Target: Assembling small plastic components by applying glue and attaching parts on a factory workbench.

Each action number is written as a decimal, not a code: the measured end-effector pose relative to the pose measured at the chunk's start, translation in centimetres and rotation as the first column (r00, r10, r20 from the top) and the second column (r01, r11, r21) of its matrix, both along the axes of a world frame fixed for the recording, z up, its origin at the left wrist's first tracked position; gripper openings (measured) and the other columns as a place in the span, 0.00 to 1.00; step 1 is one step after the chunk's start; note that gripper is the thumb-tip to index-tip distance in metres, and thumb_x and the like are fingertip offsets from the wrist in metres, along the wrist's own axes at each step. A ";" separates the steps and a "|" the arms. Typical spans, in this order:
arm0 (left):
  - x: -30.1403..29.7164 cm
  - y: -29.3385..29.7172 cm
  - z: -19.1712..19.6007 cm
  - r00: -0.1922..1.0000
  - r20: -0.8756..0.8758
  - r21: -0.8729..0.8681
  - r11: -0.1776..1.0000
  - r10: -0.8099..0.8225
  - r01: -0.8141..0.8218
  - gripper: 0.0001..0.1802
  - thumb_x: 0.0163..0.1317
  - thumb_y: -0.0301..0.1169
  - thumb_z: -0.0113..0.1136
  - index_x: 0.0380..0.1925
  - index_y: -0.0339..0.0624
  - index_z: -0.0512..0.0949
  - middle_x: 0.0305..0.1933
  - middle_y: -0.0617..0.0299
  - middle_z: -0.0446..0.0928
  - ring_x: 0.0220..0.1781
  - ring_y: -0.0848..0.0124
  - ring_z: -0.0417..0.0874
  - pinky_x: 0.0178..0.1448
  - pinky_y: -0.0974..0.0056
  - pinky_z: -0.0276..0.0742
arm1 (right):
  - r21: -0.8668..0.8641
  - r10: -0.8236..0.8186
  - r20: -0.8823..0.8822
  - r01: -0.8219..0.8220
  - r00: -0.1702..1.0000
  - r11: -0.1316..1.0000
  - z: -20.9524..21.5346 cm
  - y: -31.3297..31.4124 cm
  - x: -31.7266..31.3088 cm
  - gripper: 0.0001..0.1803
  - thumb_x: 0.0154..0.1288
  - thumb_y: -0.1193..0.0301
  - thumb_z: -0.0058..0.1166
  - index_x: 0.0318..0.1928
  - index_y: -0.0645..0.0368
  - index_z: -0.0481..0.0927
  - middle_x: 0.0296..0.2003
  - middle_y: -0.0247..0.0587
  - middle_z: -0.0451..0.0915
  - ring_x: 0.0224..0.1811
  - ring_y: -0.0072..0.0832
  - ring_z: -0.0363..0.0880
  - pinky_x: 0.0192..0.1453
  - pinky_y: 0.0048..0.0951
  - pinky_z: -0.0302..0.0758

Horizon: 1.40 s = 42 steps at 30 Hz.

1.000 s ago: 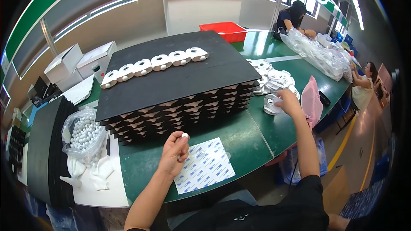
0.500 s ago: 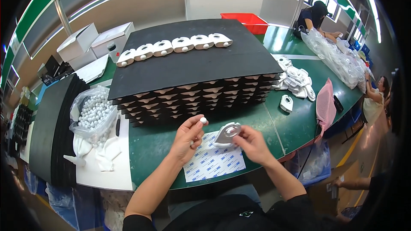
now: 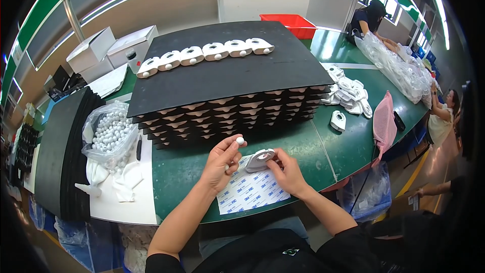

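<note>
Between the thumb and forefinger of my left hand (image 3: 218,169) is a small white ball (image 3: 240,141); a second white ball shows by the curled lower fingers. My right hand (image 3: 289,174) grips a flat white plastic part (image 3: 256,162) with a round hole, tilted up on edge above a white sheet with blue print (image 3: 247,195). The part and the ball are apart. Beyond my hands stands a stack of black boards (image 3: 227,78) with similar parts between the layers. On the top board is a row of white parts (image 3: 214,51), each with a ball at its front.
On the left are a bag of white balls (image 3: 112,130), a small white squeeze bottle (image 3: 89,189), a black-handled tool (image 3: 139,148) and upright black boards (image 3: 58,151). To the right lie loose white parts (image 3: 348,93) and a pink cloth (image 3: 384,126). Other people work farther right.
My right hand has shifted slightly left and turned the part more upright. The left hand stays almost still with its balls. At lower right, another person's arm has moved.
</note>
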<state>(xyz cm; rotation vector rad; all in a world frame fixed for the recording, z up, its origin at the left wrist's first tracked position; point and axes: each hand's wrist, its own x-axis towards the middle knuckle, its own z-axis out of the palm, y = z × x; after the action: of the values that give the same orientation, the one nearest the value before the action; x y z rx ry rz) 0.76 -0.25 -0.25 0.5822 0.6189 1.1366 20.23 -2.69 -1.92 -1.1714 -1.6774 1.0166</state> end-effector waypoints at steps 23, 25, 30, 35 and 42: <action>1.5 -1.3 0.8 0.841 -0.538 0.299 0.945 0.055 0.130 0.12 0.51 0.26 0.62 0.38 0.40 0.79 0.30 0.68 0.77 0.27 0.84 0.71 0.32 0.76 0.69 | -0.321 -0.074 -0.795 -0.314 0.603 0.894 0.3 0.6 1.1 0.09 0.67 0.73 0.41 0.47 0.58 0.68 0.43 0.35 0.73 0.45 0.23 0.72 0.48 0.26 0.69; 1.6 -1.4 0.8 0.828 -0.559 0.304 0.940 0.043 0.156 0.12 0.52 0.26 0.62 0.38 0.40 0.79 0.31 0.68 0.77 0.27 0.83 0.71 0.31 0.76 0.68 | -0.320 -0.073 -0.775 -0.290 0.628 0.902 0.3 0.5 1.0 0.09 0.66 0.71 0.43 0.46 0.54 0.68 0.42 0.35 0.73 0.44 0.24 0.72 0.48 0.27 0.69; 1.6 -1.2 0.4 0.823 -0.563 0.374 0.910 0.072 0.177 0.13 0.52 0.26 0.60 0.40 0.41 0.79 0.33 0.67 0.77 0.28 0.82 0.72 0.33 0.75 0.69 | -0.295 -0.057 -0.768 -0.272 0.638 0.916 0.2 0.6 0.9 0.09 0.66 0.72 0.43 0.46 0.55 0.68 0.42 0.36 0.73 0.44 0.25 0.72 0.49 0.27 0.69; 1.8 -1.3 0.8 0.835 -0.547 0.364 0.915 0.058 0.176 0.13 0.51 0.26 0.61 0.39 0.41 0.79 0.31 0.67 0.77 0.29 0.82 0.72 0.34 0.75 0.69 | -0.269 -0.039 -0.775 -0.273 0.631 0.924 -0.4 0.7 1.2 0.09 0.66 0.72 0.42 0.46 0.55 0.68 0.42 0.36 0.72 0.45 0.25 0.72 0.50 0.27 0.69; 1.3 -1.8 1.0 0.755 -0.597 0.620 0.753 0.271 0.220 0.16 0.38 0.27 0.72 0.31 0.42 0.81 0.23 0.69 0.72 0.19 0.84 0.62 0.21 0.77 0.55 | -0.310 0.025 -0.743 -0.377 0.669 0.873 0.4 0.1 0.8 0.09 0.66 0.74 0.42 0.46 0.60 0.66 0.36 0.36 0.73 0.33 0.20 0.72 0.37 0.21 0.70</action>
<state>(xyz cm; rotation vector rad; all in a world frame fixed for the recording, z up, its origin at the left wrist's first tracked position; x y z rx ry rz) 2.03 -2.01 0.71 1.6678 0.8193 1.1594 21.06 -2.56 -1.47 -0.6656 -0.9537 1.8025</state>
